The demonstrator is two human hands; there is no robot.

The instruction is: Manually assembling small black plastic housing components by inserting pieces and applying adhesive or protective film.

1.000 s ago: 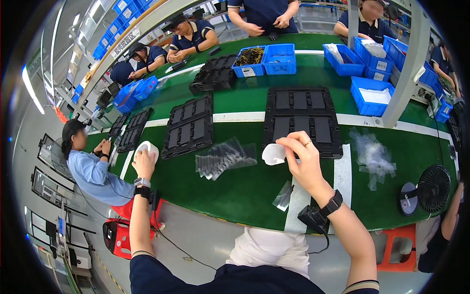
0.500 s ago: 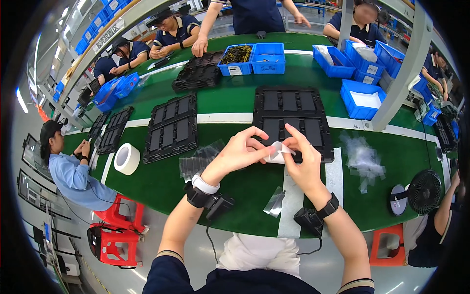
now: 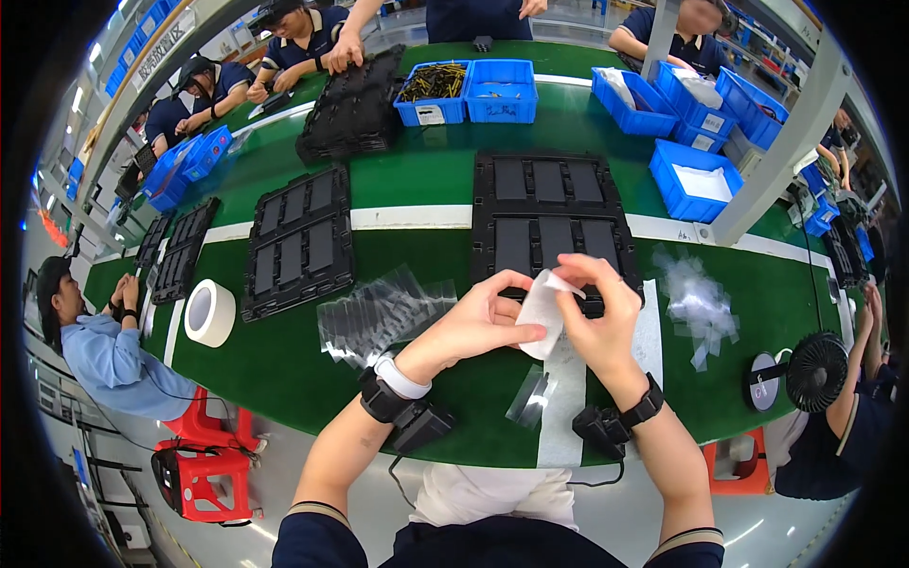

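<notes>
Small white pouch (image 3: 544, 308) pinched between both hands, just over the near black tray. Left of it, a fanned heap of clear flat bags (image 3: 379, 312) on the green mat; another crumpled clear pile (image 3: 699, 303) off to the right. One clear bag (image 3: 530, 398) lies below the hands. White label (image 3: 429, 115) fronts the far blue bin.

White flexible piece (image 3: 542, 312) between the fingers (image 3: 530, 333). Black slotted trays (image 3: 554, 227) just beyond the fingers, on a green surface (image 3: 284, 369) crossed by a white stripe (image 3: 407, 217). Clear glossy film sheets (image 3: 379, 312) left of the fingers; white tape roll (image 3: 209, 312) farther left. Blue bins (image 3: 469, 92) well beyond.
</notes>
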